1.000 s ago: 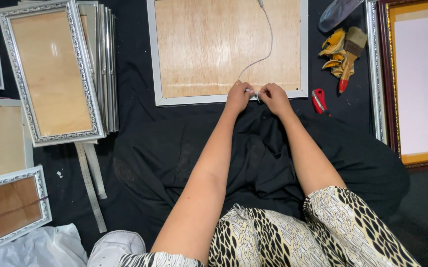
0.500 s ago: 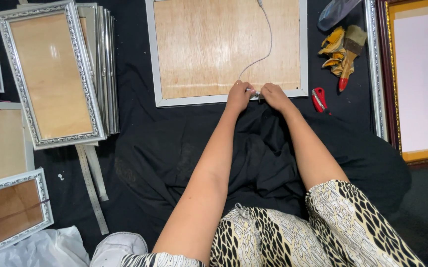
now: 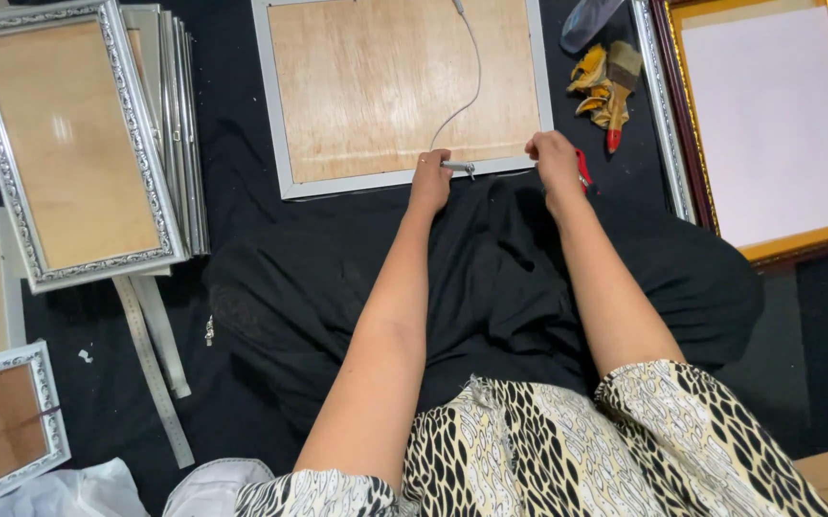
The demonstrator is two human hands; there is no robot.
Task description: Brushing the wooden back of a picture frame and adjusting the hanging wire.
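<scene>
- Pinching a small metal tool (image 3: pixel 458 167) between closed fingers, the left hand (image 3: pixel 430 181) rests on the near rail of the frame (image 3: pixel 285 144), with the tool's tip lying along that rail.
- One thin white cord (image 3: pixel 472 72) runs from the tool up across the plywood back of the frame and out past the top edge.
- Curled loosely, the right hand (image 3: pixel 555 158) sits on the frame's near right corner; its fingers are bent in, and whether they grip anything cannot be told from here.
- One red cutter (image 3: pixel 582 167) lies just beside the right hand, partly hidden by it.
- One paintbrush (image 3: pixel 619 91) with a red handle tip lies beyond the cutter on a crumpled yellow rag (image 3: pixel 591 84).
- Both forearms stretch over a black cloth (image 3: pixel 500 287) that covers the lap, and nothing lies between the two hands but the frame's rail.
- One large gold-edged frame (image 3: pixel 768 124) with a pale panel lies to the right, well apart from the hands.
- One ornate silver frame (image 3: pixel 60 144) tops a stack (image 3: pixel 179 124) of several thin frames at left; two more frames show partly at the far left edge.
- Two metal rulers (image 3: pixel 154 373) lie side by side below that stack.
</scene>
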